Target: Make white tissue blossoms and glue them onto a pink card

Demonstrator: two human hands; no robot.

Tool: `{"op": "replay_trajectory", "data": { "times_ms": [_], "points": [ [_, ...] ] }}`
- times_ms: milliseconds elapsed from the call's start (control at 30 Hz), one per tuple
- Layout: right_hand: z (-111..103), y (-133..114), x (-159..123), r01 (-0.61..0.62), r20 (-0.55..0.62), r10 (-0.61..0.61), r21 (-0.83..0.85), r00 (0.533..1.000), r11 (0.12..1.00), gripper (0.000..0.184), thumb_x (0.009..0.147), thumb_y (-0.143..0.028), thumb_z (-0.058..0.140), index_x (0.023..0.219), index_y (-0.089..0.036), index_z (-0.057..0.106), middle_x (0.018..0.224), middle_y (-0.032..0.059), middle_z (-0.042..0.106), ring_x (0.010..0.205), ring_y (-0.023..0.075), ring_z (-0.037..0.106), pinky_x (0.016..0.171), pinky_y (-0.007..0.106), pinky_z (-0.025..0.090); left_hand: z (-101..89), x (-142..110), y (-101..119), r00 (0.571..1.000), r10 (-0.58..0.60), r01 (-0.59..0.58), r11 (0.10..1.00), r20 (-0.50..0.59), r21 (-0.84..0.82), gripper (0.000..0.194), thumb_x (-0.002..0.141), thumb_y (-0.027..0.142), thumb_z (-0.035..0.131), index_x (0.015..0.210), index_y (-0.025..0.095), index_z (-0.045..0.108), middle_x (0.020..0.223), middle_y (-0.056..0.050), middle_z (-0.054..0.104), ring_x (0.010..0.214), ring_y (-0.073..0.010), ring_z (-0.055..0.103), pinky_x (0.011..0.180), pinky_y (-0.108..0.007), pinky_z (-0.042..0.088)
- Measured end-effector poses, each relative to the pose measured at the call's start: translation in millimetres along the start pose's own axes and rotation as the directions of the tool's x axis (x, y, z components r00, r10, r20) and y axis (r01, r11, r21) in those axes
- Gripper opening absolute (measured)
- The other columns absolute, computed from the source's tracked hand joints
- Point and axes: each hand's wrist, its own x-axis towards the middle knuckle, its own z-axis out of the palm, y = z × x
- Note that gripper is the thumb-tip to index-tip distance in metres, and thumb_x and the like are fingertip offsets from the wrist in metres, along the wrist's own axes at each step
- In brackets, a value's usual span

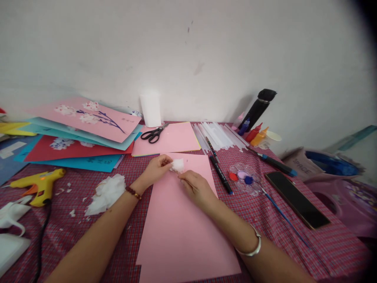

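A small tuft of white tissue is above the upper part of a pink sheet of paper. My left hand pinches the tuft at its left side, thumb and fingers together. Just below and to the right of it, my right hand is closed, its fingertips pinched near the tuft's lower edge. Whatever is between those fingertips is too small to make out. A loose heap of white tissue lies left of my left forearm.
At left are a yellow glue gun and stacked painted cards. Black scissors rest on pink paper behind. To the right are a black marker, a paint palette, a paintbrush, a phone and paint bottles.
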Motion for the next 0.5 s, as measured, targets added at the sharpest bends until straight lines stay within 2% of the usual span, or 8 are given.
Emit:
{"op": "replay_trajectory", "data": {
  "times_ms": [100, 267, 400, 500],
  "points": [
    [-1, -7, 0, 0.068, 0.143, -0.043, -0.173, 0.989, 0.983, 0.022, 0.091, -0.016, 0.04, 0.101, -0.016, 0.059, 0.091, 0.0087, 0.059, 0.082, 0.0177, 0.054, 0.075, 0.03, 0.044, -2.5, -1, -2, 0.998, -0.015, 0.02, 0.997, -0.061, 0.079, 0.014, 0.075, 0.022, 0.047, 0.082, 0.016, 0.058, 0.064, 0.003, 0.055, 0.053, -0.0095, 0.048, 0.052, -0.022, 0.038],
    [1, -12, 0, 0.16, 0.29, -0.048, -0.378, 0.956, 0.912, 0.022, 0.083, -0.008, 0.049, 0.101, -0.014, 0.058, 0.1, 0.0116, 0.057, 0.087, 0.0216, 0.048, 0.079, 0.035, 0.041, -3.9, 1, -7, 0.998, -0.027, 0.034, 0.992, -0.056, 0.124, 0.019, 0.074, 0.019, 0.045, 0.085, 0.016, 0.06, 0.067, 0.002, 0.059, 0.053, -0.0096, 0.047, 0.052, -0.021, 0.037],
    [3, -12, 0, 0.156, 0.306, -0.027, -0.406, 0.952, 0.901, 0.019, 0.084, -0.011, 0.048, 0.1, -0.015, 0.058, 0.104, 0.0118, 0.056, 0.087, 0.0209, 0.047, 0.081, 0.036, 0.04, -1.4, 1, -5, 0.999, -0.003, 0.006, 0.995, -0.036, 0.104, 0.018, 0.073, 0.023, 0.052, 0.086, 0.015, 0.061, 0.078, -0.002, 0.065, 0.067, -0.0129, 0.056, 0.062, -0.024, 0.043],
    [1, -13, -2, 0.121, 0.272, -0.023, -0.349, 0.962, 0.929, 0.018, 0.088, -0.016, 0.046, 0.101, -0.017, 0.058, 0.102, 0.0108, 0.057, 0.088, 0.02, 0.049, 0.082, 0.035, 0.041, -0.3, -1, -5, 0.999, 0.004, 0.005, 0.983, -0.047, 0.185, 0.022, 0.068, 0.026, 0.061, 0.087, 0.015, 0.062, 0.08, -0.003, 0.065, 0.068, -0.0137, 0.057, 0.062, -0.024, 0.043]
  ]
}}
